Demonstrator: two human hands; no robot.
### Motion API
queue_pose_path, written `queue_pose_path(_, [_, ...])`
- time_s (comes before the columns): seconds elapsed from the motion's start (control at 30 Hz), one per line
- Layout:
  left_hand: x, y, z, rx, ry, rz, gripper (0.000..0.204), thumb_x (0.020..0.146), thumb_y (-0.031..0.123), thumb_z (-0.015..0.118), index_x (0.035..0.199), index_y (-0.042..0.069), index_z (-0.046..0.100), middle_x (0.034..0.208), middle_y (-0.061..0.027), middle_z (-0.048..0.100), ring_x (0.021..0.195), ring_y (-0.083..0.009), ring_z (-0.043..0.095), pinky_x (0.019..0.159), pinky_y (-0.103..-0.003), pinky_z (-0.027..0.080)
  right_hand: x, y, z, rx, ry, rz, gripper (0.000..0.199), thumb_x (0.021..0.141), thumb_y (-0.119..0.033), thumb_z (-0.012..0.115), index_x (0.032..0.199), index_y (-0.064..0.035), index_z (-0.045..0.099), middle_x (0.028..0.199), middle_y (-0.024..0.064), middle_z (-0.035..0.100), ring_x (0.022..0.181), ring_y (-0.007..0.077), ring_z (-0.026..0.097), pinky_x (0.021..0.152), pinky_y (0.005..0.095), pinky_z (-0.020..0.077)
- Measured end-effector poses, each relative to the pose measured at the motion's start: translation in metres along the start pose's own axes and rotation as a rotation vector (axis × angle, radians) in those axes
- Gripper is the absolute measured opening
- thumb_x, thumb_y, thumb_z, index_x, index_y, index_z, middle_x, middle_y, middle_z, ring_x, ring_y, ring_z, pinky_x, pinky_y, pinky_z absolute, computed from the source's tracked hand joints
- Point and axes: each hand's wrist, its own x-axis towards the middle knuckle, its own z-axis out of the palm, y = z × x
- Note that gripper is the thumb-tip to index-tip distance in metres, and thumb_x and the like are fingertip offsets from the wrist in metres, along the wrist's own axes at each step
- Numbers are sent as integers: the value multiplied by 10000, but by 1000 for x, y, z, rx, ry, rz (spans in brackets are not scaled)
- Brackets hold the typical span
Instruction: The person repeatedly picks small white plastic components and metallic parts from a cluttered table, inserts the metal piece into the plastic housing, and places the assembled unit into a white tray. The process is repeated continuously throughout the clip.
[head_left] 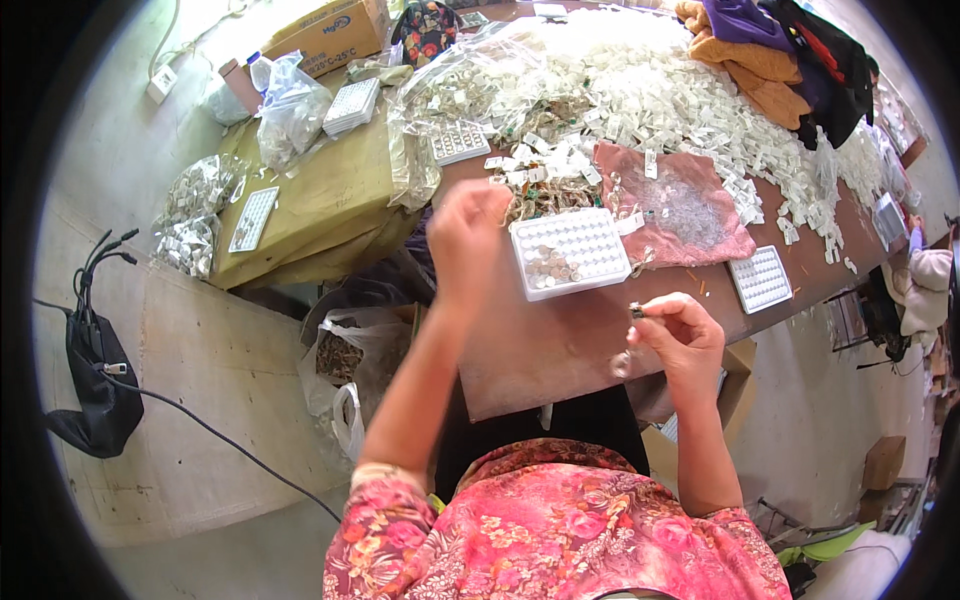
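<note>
My right hand is closed in a pinch on a small dark piece, just off the table's front edge. Below those fingertips a pale, blurred loop seems to hang; whether it joins the dark piece I cannot tell. My left hand is raised left of a white compartment tray, blurred by motion, its fingers curled and anything in them hidden. Small round discs lie in the tray's near left part. Behind it is a tangle of beige strands and white tags.
A pink cloth bears clear bits. Another compartment tray lies by the right edge. A big heap of white tags covers the far table. Left stands a surface with a tan cover; a bag sits below.
</note>
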Motion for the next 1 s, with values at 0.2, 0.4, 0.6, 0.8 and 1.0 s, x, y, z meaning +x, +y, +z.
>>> queue_pose_path(0.2, [127,-90,21,707,-359,284,196,837,165,644,1019,122,702,1034,-89,647,937,-290,635,827,-399,490,-24,1,-22,-30,75,78,86,843,60,659,914,24,627,828,52,650,693,98,628,626,221,517])
queue_pose_path(0.4, [140,-98,30,914,-569,339,149,784,192,678,922,139,695,1029,-79,648,957,-293,631,824,-401,492,-32,3,-38,-18,122,107,82,851,48,659,918,18,622,804,42,645,692,92,622,627,220,510])
queue_pose_path(0.6, [133,-59,13,659,-384,327,118,822,198,651,843,83,656,780,-119,675,745,-270,660,682,-363,503,-14,-3,-31,-1,61,124,78,858,39,655,925,16,622,842,45,638,703,87,619,628,213,501])
queue_pose_path(0.8, [76,-5,0,222,-667,-34,139,887,121,645,883,-2,583,806,-21,633,748,-50,569,652,-231,456,18,-14,-6,40,-121,157,54,858,39,625,904,19,606,823,72,632,686,128,631,643,245,515])
queue_pose_path(1.0, [-20,33,-1,-834,-777,-571,92,926,114,567,975,39,547,1086,-135,646,967,-172,648,845,-328,550,50,-4,10,455,-322,314,134,880,-67,662,972,26,629,847,74,665,704,128,643,651,257,537])
